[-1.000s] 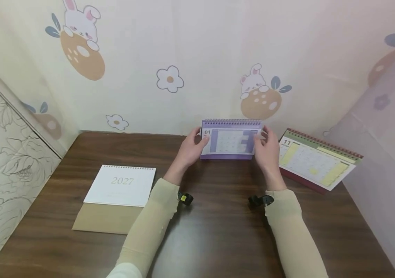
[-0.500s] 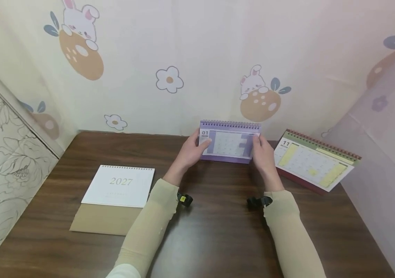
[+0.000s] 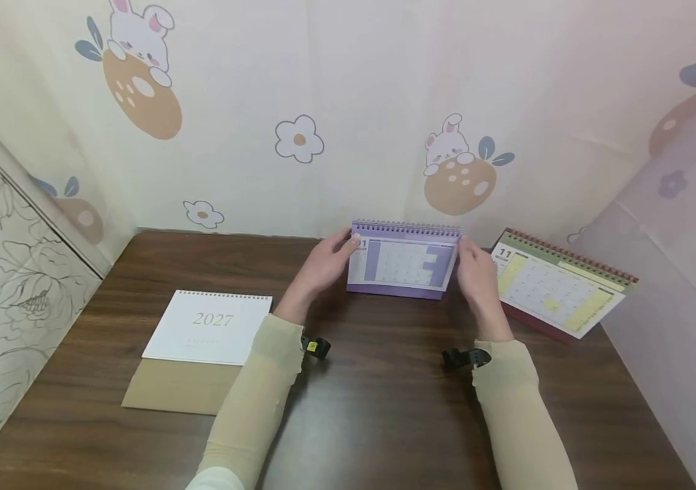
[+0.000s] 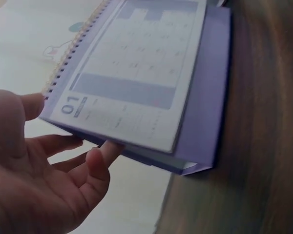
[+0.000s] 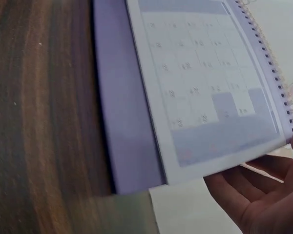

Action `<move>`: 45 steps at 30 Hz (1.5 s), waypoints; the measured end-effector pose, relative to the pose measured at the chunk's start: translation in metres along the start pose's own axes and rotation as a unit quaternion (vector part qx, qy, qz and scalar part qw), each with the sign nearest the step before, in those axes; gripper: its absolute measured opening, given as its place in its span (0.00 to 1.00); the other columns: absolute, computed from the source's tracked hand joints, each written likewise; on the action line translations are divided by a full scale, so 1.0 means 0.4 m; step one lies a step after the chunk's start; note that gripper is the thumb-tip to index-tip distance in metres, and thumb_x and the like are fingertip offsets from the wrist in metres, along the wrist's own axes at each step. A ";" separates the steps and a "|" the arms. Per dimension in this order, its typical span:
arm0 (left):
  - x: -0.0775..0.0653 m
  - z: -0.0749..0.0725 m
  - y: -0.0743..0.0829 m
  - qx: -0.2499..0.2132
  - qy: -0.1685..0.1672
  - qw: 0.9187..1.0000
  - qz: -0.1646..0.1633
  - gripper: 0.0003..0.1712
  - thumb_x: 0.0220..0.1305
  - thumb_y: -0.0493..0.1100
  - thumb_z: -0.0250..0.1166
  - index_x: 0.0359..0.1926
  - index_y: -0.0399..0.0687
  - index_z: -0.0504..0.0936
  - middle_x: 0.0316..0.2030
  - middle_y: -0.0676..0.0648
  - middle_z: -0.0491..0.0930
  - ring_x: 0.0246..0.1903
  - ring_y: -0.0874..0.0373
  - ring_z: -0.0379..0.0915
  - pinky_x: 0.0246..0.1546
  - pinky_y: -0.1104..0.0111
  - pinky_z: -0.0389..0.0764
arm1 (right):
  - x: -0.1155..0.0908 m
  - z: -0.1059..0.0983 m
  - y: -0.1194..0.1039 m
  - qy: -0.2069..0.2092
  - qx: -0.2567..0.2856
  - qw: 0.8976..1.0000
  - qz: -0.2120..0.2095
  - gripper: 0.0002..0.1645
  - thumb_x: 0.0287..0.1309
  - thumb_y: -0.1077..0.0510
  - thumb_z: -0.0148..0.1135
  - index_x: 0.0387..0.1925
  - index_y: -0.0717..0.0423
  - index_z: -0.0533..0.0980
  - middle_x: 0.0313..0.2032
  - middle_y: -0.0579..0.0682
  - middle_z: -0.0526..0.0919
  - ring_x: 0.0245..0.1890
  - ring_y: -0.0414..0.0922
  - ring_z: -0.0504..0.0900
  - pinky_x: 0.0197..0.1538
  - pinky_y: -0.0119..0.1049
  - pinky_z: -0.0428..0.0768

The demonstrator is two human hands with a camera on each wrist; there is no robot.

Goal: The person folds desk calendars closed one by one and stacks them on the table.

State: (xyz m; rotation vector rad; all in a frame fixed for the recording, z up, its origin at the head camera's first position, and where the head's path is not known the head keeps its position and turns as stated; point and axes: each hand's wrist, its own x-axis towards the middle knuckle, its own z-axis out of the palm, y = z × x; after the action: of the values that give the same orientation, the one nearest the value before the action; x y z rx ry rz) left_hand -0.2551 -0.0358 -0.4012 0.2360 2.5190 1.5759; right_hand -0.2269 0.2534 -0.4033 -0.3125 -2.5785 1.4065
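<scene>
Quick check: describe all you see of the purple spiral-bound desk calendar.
The purple spiral-bound desk calendar has a folded, card-like stand, wire loops along its top, and a white page with a purple-blocked date grid and "01". It faces the head camera, loops up, toward the back of the dark brown wood-grained table; whether it touches there is unclear. The left hand holds its left side, the right hand its right.
</scene>
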 end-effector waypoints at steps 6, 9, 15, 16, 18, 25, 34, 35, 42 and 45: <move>-0.010 -0.031 0.000 0.007 -0.022 1.000 -0.014 0.40 0.72 0.69 0.48 0.76 0.54 0.62 0.70 0.46 0.67 0.64 0.49 0.69 0.66 0.52 0.64 | -0.015 -0.016 -0.016 -0.011 -0.016 1.000 0.015 0.45 0.72 0.29 0.33 0.71 0.56 0.66 0.67 0.63 0.69 0.50 0.64 0.80 0.64 0.54 0.65; -0.014 -0.040 -0.001 -0.013 -0.021 0.999 -0.024 0.39 0.72 0.68 0.50 0.73 0.50 0.66 0.65 0.44 0.73 0.58 0.47 0.76 0.63 0.50 0.68 | -0.020 -0.020 -0.022 -0.015 -0.019 0.999 0.026 0.46 0.72 0.28 0.32 0.71 0.58 0.65 0.66 0.65 0.70 0.48 0.64 0.81 0.64 0.53 0.66; -0.011 -0.036 0.000 0.002 -0.018 1.000 -0.022 0.40 0.71 0.70 0.50 0.71 0.50 0.69 0.63 0.45 0.75 0.56 0.50 0.77 0.61 0.52 0.70 | -0.025 -0.023 -0.025 -0.017 -0.024 0.999 0.027 0.47 0.72 0.29 0.31 0.69 0.61 0.67 0.63 0.67 0.72 0.61 0.62 0.72 0.66 0.55 0.63; -0.010 -0.034 0.001 0.007 -0.019 1.000 -0.020 0.40 0.71 0.70 0.49 0.72 0.51 0.69 0.64 0.45 0.74 0.56 0.50 0.77 0.61 0.53 0.70 | -0.024 -0.024 -0.025 -0.018 -0.021 0.999 0.026 0.47 0.72 0.29 0.31 0.70 0.61 0.66 0.66 0.66 0.70 0.65 0.61 0.69 0.68 0.55 0.61; -0.010 -0.030 0.005 0.013 -0.018 1.000 -0.016 0.40 0.71 0.70 0.48 0.72 0.51 0.67 0.65 0.45 0.73 0.57 0.50 0.76 0.62 0.53 0.70 | -0.023 -0.023 -0.025 -0.019 -0.013 0.999 0.024 0.47 0.72 0.28 0.32 0.71 0.61 0.65 0.69 0.64 0.66 0.70 0.59 0.62 0.70 0.55 0.57; -0.010 -0.017 0.016 -0.002 -0.014 1.000 0.001 0.42 0.72 0.71 0.45 0.75 0.52 0.62 0.72 0.48 0.64 0.72 0.51 0.55 0.69 0.53 0.59 | -0.021 -0.015 -0.030 -0.028 0.059 0.997 0.033 0.47 0.71 0.28 0.34 0.74 0.59 0.58 0.75 0.55 0.57 0.75 0.51 0.51 0.74 0.48 0.49; -0.017 -0.012 0.028 -0.103 -0.014 0.995 0.002 0.41 0.72 0.69 0.48 0.77 0.55 0.58 0.74 0.52 0.60 0.74 0.55 0.48 0.71 0.53 0.54 | -0.020 0.000 -0.043 -0.059 0.265 0.962 0.034 0.37 0.78 0.43 0.37 0.76 0.61 0.51 0.78 0.52 0.47 0.76 0.44 0.46 0.74 0.37 0.48; -0.018 -0.013 0.031 -0.116 -0.014 0.993 0.004 0.40 0.72 0.68 0.49 0.77 0.55 0.59 0.73 0.52 0.61 0.74 0.56 0.48 0.71 0.53 0.54 | -0.019 -0.001 -0.043 -0.060 0.283 0.957 0.032 0.36 0.79 0.45 0.37 0.76 0.62 0.51 0.77 0.53 0.48 0.76 0.44 0.46 0.74 0.36 0.48; -0.025 -0.023 0.048 -0.178 -0.020 0.983 0.028 0.34 0.74 0.61 0.52 0.75 0.56 0.63 0.72 0.56 0.63 0.74 0.59 0.47 0.72 0.53 0.51 | -0.015 -0.008 -0.042 -0.063 0.388 0.920 0.001 0.31 0.78 0.49 0.43 0.73 0.62 0.60 0.75 0.51 0.59 0.75 0.41 0.52 0.73 0.33 0.50; -0.027 -0.027 0.054 -0.190 -0.018 0.981 0.036 0.32 0.75 0.59 0.53 0.74 0.56 0.65 0.71 0.56 0.64 0.74 0.59 0.48 0.72 0.52 0.50 | -0.019 -0.012 -0.047 -0.061 0.392 0.918 -0.010 0.29 0.78 0.49 0.45 0.71 0.60 0.64 0.73 0.50 0.63 0.74 0.41 0.54 0.73 0.34 0.51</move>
State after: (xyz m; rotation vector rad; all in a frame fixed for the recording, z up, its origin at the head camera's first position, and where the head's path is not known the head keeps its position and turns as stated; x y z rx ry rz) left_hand -0.2458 -0.0382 -0.3767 0.3031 2.1457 2.0178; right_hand -0.2201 0.2453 -0.3851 -0.0671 -1.8505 2.3390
